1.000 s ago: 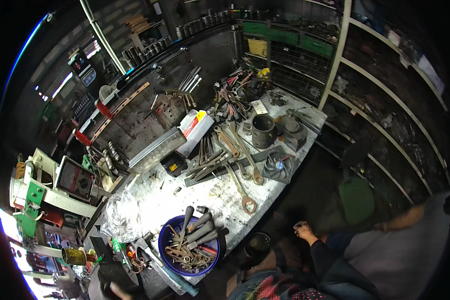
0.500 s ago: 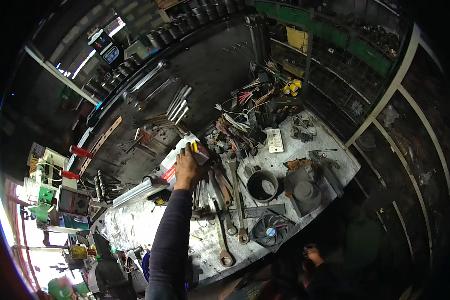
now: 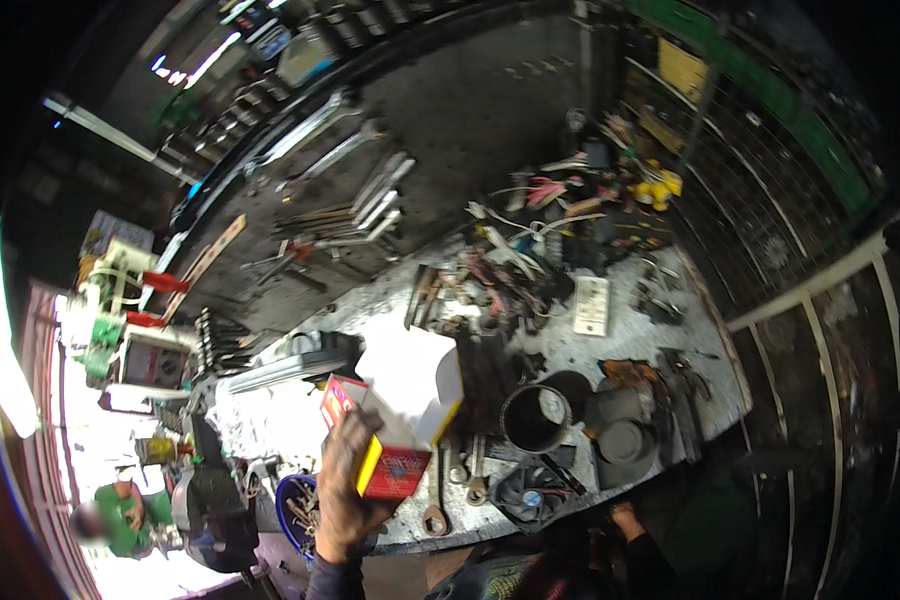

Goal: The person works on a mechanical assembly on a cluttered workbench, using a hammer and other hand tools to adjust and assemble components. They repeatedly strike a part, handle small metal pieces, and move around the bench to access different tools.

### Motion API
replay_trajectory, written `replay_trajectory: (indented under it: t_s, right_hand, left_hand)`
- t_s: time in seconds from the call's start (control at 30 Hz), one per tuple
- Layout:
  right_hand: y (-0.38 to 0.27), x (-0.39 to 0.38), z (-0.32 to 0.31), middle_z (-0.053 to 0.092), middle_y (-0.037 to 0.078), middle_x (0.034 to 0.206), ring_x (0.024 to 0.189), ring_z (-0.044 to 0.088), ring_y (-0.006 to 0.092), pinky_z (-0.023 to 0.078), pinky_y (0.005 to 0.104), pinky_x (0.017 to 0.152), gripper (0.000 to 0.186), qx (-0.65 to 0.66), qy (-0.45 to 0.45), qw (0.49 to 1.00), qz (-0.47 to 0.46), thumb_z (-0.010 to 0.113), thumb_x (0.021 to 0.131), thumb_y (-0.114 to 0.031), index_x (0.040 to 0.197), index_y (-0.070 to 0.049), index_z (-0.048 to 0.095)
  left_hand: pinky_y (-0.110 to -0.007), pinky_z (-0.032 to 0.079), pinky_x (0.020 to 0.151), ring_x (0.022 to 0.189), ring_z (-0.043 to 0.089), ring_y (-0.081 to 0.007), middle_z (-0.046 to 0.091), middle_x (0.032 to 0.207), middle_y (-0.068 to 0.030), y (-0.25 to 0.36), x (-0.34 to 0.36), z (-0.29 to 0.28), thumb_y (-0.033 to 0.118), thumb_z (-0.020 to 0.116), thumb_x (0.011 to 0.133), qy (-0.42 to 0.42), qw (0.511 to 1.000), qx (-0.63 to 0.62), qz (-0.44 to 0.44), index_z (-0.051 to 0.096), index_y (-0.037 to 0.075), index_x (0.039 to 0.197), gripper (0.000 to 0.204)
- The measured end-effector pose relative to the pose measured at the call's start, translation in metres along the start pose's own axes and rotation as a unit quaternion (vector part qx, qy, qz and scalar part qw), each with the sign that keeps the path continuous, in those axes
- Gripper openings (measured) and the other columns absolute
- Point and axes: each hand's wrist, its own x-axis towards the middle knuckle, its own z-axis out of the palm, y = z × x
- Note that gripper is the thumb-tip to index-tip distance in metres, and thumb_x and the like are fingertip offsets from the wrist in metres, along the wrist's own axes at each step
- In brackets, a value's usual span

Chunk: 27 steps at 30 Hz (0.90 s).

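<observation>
Clock centred on the box. 7–8 o'clock: blue bowl [image 3: 286, 501] of metal parts. Left hand [image 3: 348, 484] gripping the red, white and yellow box [image 3: 402, 395], which looks lifted clear of the worktop [image 3: 281, 415]. Done: box in hand and open; what remains doesn't show (same for contents). Red panels printed, too blurred to read. 3 o'clock: dark metal cylinder [image 3: 522, 428]. 2 o'clock: white card [image 3: 591, 305], print unreadable. 4 o'clock: right hand [image 3: 627, 521], by worktop edge, can't tell its grip.
</observation>
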Motion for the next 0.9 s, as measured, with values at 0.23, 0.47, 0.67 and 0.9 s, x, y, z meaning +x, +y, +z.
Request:
replay_trajectory:
  t_s: [0.23,0.47,0.67,0.9]
  right_hand:
    - [-0.031,0.009,-0.017,0.07,0.009,0.084,0.069,0.067,0.0242,0.054,0.0422,0.061,0.014,-0.059,-0.025,0.998,0.006,0.064,0.092,-0.013,0.103,-0.007,0.07]
    - [-0.044,0.012,-0.032,0.071,0.01,0.085,0.071,0.067,0.0251,0.054,0.0429,0.062,0.015,-0.078,-0.025,0.997,0.016,0.064,0.092,-0.014,0.104,-0.007,0.07]
    - [-0.038,0.01,-0.04,0.071,0.01,0.086,0.072,0.068,0.0259,0.054,0.0435,0.063,0.016,-0.085,-0.024,0.996,0.022,0.064,0.092,-0.014,0.105,-0.008,0.07]
    - [-0.033,0.01,-0.044,0.071,0.011,0.087,0.074,0.068,0.0269,0.055,0.0442,0.065,0.018,-0.146,-0.051,0.988,0.012,0.063,0.092,-0.015,0.106,-0.008,0.07]
  left_hand:
    - [-0.058,0.042,0.108,0.125,0.056,-0.048,0.064,0.127,-0.0219,0.026,-0.079,-0.039,0.033,0.093,0.065,0.054,0.998,-0.011,-0.041,0.057,0.005,0.126,0.075]
    - [-0.055,0.031,0.114,0.142,0.041,-0.045,0.06,0.137,-0.0163,-0.035,-0.121,-0.072,0.021,0.088,0.06,-0.072,0.953,0.211,-0.204,0.062,0.005,0.128,0.074]
    - [-0.052,0.027,0.118,0.148,0.029,-0.0412,0.041,0.157,-0.0157,-0.125,-0.107,-0.07,0.009,0.079,0.066,-0.084,0.923,0.299,-0.229,0.048,0.013,0.149,0.089]
    - [-0.04,0.047,0.105,0.119,0.061,-0.0342,0.065,0.128,-0.0192,-0.12,-0.066,-0.024,-0.006,0.066,0.079,0.086,0.942,0.109,-0.305,0.066,-0.001,0.121,0.042]
